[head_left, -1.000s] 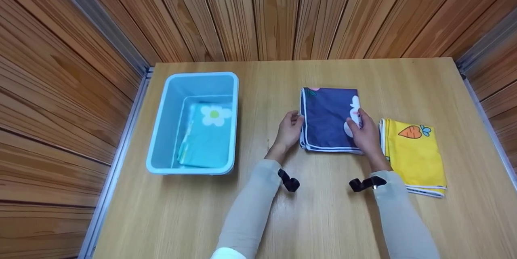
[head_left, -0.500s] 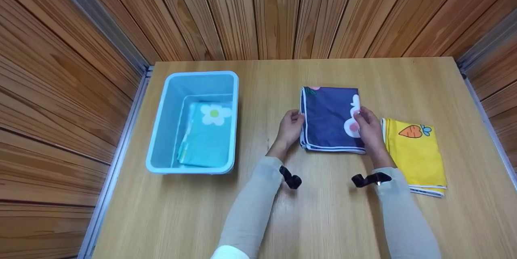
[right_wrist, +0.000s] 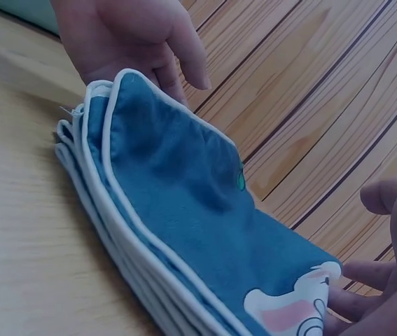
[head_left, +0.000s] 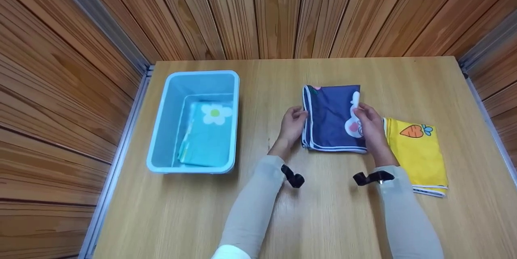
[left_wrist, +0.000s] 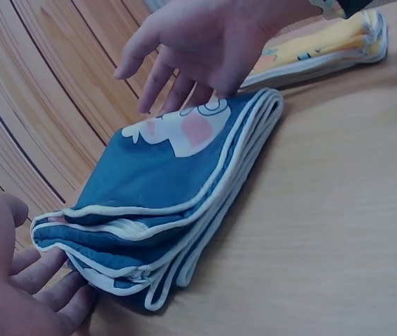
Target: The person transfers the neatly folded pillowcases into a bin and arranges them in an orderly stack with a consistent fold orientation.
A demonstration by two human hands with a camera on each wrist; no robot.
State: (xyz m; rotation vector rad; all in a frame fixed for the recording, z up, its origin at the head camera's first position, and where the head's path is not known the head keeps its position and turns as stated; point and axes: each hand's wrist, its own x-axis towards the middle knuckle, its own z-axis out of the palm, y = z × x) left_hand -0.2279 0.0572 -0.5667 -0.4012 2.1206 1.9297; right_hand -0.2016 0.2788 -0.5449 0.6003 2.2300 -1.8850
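A folded navy cloth (head_left: 329,123) with white piping and a rabbit print lies between both hands, in several layers. At its left edge is my left hand (head_left: 293,127); in the left wrist view the fingers (left_wrist: 40,273) reach straight under the folded layers, thumb raised apart. My right hand (head_left: 371,127) is at the opposite edge beside the rabbit. In the right wrist view its fingers (right_wrist: 359,273) lie against the cloth's edge, with the thumb held off the fabric. The layers at the left edge gape slightly.
A light blue plastic bin (head_left: 159,129) stands on the left of the wooden table (head_left: 323,218), with a folded turquoise cloth (head_left: 208,142) inside. Right of the navy cloth lies a folded yellow cloth (head_left: 420,154) with a carrot print, partly behind the right hand. Plank walls (head_left: 274,12) border the table.
My right hand has slid outward to the navy cloth's right edge, baring more of the rabbit. Both hands and the cloth have shifted slightly up and right; its left edge now bulges.
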